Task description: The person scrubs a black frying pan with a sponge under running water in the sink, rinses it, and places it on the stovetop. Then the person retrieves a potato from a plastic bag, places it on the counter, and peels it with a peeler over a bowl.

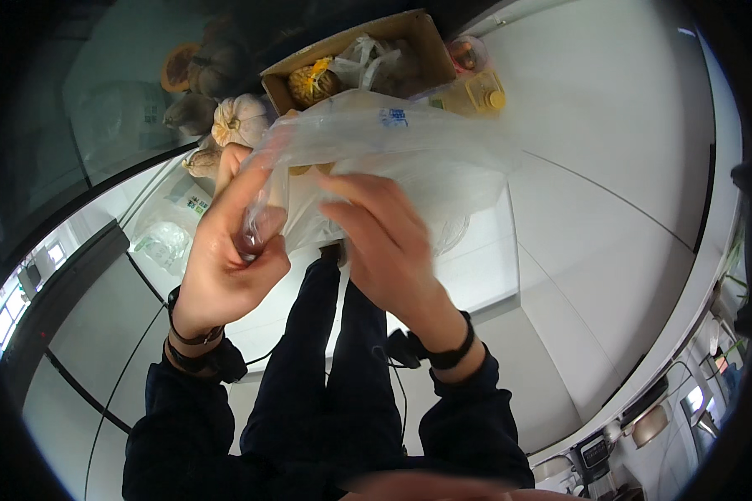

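Note:
In front of me a translucent plastic bag (pixel 426 150) with a small blue print spreads out to the right. My left hand (pixel 216 263) grips its gathered edge between thumb and fingers, and some of the film lies over the fingers. My right hand (pixel 391 250) is at the near side of the bag, blurred, with two fingers bent towards the left hand. Its thumb is hidden, so I cannot tell whether it pinches the film. Through the bag, little can be made out of any contents.
Beyond the bag stands a cardboard box (pixel 426 37) holding a yellow-tied net bag (pixel 313 82) and a knotted plastic bag (pixel 366 59). A yellow-capped bottle (pixel 482 94) stands right of it. Left are a pale pumpkin (pixel 241 119) and a crumpled plastic bag (pixel 163 241). White cabinet fronts (pixel 601 125) flank the right.

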### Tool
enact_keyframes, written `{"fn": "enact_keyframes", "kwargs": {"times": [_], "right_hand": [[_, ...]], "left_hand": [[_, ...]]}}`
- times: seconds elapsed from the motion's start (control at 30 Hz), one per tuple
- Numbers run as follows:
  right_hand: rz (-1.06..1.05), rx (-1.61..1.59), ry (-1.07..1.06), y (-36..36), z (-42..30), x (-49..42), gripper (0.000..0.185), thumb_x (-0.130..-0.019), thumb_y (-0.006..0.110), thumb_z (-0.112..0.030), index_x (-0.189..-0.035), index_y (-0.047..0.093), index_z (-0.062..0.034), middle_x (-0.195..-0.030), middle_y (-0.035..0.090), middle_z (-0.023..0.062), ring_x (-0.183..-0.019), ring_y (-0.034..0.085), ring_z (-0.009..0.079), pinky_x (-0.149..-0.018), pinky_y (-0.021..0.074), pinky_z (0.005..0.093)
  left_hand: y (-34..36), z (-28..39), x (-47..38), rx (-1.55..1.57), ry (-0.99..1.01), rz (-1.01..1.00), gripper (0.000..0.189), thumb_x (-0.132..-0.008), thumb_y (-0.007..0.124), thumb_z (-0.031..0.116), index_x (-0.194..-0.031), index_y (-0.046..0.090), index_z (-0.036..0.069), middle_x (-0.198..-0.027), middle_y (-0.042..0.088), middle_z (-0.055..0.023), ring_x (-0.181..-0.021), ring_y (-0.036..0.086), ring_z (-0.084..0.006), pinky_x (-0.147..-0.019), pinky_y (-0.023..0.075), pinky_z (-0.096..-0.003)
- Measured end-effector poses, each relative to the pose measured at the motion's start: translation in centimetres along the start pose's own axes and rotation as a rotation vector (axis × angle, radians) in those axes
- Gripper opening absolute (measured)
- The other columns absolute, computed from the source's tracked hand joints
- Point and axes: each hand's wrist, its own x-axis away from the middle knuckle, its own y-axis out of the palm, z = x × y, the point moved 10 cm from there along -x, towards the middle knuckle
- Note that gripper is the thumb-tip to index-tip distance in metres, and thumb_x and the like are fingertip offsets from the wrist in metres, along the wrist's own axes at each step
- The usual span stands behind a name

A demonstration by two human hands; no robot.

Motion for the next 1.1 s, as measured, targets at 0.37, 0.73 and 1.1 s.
{"fn": "enact_keyframes", "kwargs": {"times": [0.37, 0.73, 1.1], "right_hand": [[0.179, -0.861, 0.740, 12.3, 21.5, 10.1, 0.044, -0.088, 0.070, -0.014, -0.129, 0.061, -0.0003, -0.120, 0.067, 0.0173, -0.102, 0.068, 0.0340, -0.090, 0.0554, 0.0412], [-0.367, 0.290, 0.847, 11.4, 19.5, 18.8, 0.055, -0.080, 0.078, -0.020, -0.130, 0.061, -0.0021, -0.117, 0.068, 0.0185, -0.104, 0.068, 0.0338, -0.088, 0.0564, 0.0410], [-0.169, -0.568, 1.030, 6.0, 7.3, 21.3, 0.072, -0.071, 0.085, -0.017, -0.136, 0.058, -0.0025, -0.124, 0.066, 0.0192, -0.111, 0.068, 0.0298, -0.093, 0.0561, 0.0389]], "left_hand": [[5.6, -1.3, 4.2, -0.187, 0.000, -0.208, 0.093, -0.070, 0.048, -0.018, -0.159, 0.034, 0.004, -0.107, 0.032, -0.0078, -0.089, 0.036, -0.0137, -0.061, 0.0320, -0.0178], [6.7, -5.5, 7.8, 0.008, -0.237, -0.223, 0.090, -0.075, 0.050, -0.015, -0.161, 0.027, 0.004, -0.107, 0.033, -0.0073, -0.074, 0.037, -0.0086, -0.057, 0.0326, -0.0207], [6.4, -12.7, 6.6, -0.216, -0.327, -0.249, 0.090, -0.075, 0.050, -0.015, -0.160, 0.033, 0.011, -0.104, 0.034, -0.0071, -0.083, 0.037, -0.0125, -0.068, 0.0360, -0.0217]]}}
